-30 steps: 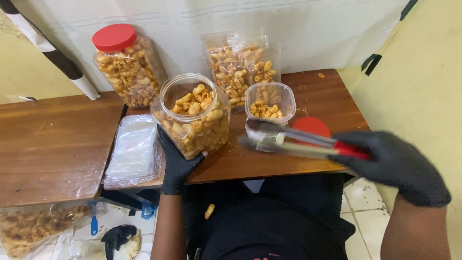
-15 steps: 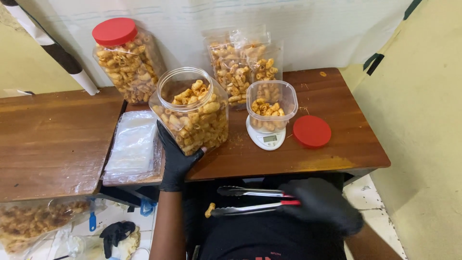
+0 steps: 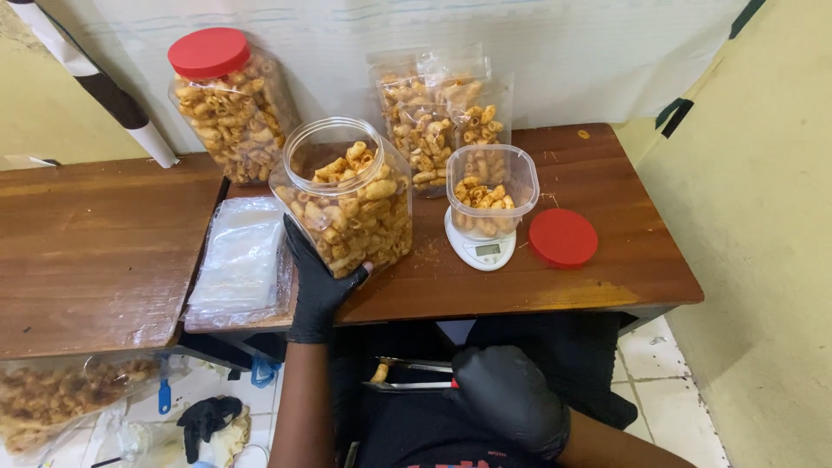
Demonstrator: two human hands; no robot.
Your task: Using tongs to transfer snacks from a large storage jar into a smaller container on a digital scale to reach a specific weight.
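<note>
Left hand (image 3: 316, 290): gloved, gripping the tilted open jar (image 3: 347, 204) of snacks near the counter's (image 3: 607, 277) front edge; keep it braced.
Right hand (image 3: 511, 399): gloved, closed on metal tongs (image 3: 407, 374) below the front edge, pinching a fallen snack piece (image 3: 379, 373); squeeze lightly to avoid crushing.
Small tub (image 3: 490, 186): on scale (image 3: 481, 250), mid-counter.

Open snack jar (image 3: 347, 204) centre of surface (image 3: 607, 269); lidded jar (image 3: 227, 104) far left; tub (image 3: 490, 186) on scale (image 3: 479, 250) right; loose lid (image 3: 563, 237) further right; filled pouches (image 3: 433, 108) behind.
</note>
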